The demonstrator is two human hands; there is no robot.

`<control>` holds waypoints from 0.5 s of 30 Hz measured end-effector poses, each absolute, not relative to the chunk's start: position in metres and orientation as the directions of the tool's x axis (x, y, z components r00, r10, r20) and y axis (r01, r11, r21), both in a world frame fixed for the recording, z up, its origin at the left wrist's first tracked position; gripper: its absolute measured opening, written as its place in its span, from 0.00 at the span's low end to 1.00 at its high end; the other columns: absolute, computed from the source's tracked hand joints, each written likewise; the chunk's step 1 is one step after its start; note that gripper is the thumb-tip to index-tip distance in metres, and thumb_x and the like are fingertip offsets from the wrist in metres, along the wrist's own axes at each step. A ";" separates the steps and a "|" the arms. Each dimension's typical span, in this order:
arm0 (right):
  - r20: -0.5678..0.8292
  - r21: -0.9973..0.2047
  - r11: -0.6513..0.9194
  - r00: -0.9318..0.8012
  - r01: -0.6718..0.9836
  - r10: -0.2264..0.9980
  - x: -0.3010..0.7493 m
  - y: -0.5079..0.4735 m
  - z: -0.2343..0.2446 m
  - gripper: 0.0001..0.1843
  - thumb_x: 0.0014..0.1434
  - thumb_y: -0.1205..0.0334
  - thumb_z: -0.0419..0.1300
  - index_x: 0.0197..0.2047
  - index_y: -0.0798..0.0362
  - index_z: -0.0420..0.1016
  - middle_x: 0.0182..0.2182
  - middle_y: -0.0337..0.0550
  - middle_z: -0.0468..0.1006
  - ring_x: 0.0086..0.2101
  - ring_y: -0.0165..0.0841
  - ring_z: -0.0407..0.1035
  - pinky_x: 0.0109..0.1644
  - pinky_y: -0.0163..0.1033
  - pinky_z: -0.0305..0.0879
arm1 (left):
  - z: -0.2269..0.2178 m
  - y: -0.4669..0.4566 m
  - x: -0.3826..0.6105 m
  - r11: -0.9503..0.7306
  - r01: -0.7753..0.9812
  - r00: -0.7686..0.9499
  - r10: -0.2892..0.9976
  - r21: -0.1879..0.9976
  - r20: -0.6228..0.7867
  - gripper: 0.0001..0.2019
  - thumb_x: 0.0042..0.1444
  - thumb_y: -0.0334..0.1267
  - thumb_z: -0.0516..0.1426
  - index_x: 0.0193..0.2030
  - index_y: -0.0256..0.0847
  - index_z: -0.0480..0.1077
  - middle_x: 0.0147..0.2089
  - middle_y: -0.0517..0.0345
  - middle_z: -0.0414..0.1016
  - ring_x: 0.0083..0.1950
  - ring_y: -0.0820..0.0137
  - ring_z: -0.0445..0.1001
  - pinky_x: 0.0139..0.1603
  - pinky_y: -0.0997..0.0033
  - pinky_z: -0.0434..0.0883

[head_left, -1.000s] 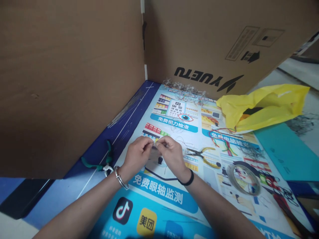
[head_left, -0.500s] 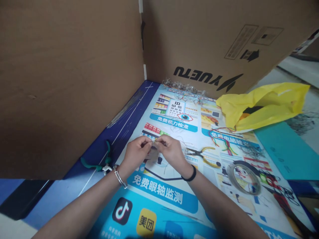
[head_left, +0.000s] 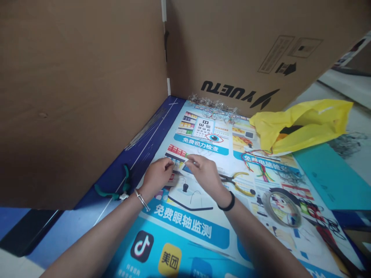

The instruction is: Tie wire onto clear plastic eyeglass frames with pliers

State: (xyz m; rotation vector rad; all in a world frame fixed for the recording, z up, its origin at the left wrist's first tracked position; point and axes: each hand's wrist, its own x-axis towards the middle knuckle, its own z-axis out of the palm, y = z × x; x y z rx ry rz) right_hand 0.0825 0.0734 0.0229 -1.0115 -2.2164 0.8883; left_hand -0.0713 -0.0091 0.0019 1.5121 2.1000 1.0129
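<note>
Above the printed poster (head_left: 220,216), my left hand (head_left: 158,173) is closed in a pinch, with a bracelet at its wrist. My right hand (head_left: 206,175), wearing a black band, faces it across a small gap, thumb and forefinger close together. What the fingertips hold is too fine to make out. Faint thin strands show on the poster around the hands. Just right of my right hand lie yellow-handled pliers (head_left: 237,182), their jaws partly hidden behind it. Green-handled pliers (head_left: 125,187) rest left of my left wrist.
Tall cardboard panels (head_left: 87,96) wall off the left and back. Thin straight wires (head_left: 146,129) lie along the left panel, and tangled wire scraps (head_left: 214,106) at the back. Rightward are coloured wires (head_left: 265,173), a tape roll (head_left: 282,207), a yellow bag (head_left: 313,127) and a teal sheet (head_left: 333,177).
My hands have parted from touching fingertips to a small gap. The right hand has shifted right, and the left slightly left. The view has tilted slightly.
</note>
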 end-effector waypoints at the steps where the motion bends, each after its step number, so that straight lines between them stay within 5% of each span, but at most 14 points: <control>1: 0.205 -0.740 0.501 -0.560 0.448 0.803 0.087 0.075 0.027 0.10 0.56 0.60 0.55 0.41 0.49 0.75 0.38 0.42 0.78 0.38 0.35 0.71 0.42 0.39 0.63 | 0.000 -0.008 -0.072 0.168 0.685 -0.351 0.929 0.709 0.120 0.07 0.54 0.34 0.52 0.30 0.41 0.70 0.31 0.59 0.75 0.33 0.68 0.71 0.34 0.72 0.62; 6: 0.230 -0.700 0.528 -0.548 0.482 0.805 0.113 0.076 0.045 0.11 0.56 0.60 0.55 0.41 0.48 0.75 0.39 0.41 0.78 0.35 0.34 0.71 0.40 0.39 0.64 | 0.001 -0.010 -0.076 0.142 0.742 -0.301 0.944 0.655 0.136 0.07 0.55 0.33 0.52 0.38 0.41 0.70 0.37 0.56 0.75 0.39 0.66 0.72 0.38 0.69 0.65; 15: 0.062 -0.300 0.759 -0.782 0.578 0.620 0.164 0.040 0.046 0.11 0.61 0.61 0.51 0.42 0.50 0.74 0.38 0.43 0.78 0.38 0.37 0.71 0.40 0.41 0.66 | 0.007 -0.021 -0.095 -0.051 0.811 0.008 0.997 0.582 0.076 0.22 0.55 0.34 0.54 0.58 0.47 0.62 0.57 0.55 0.63 0.57 0.64 0.65 0.56 0.65 0.63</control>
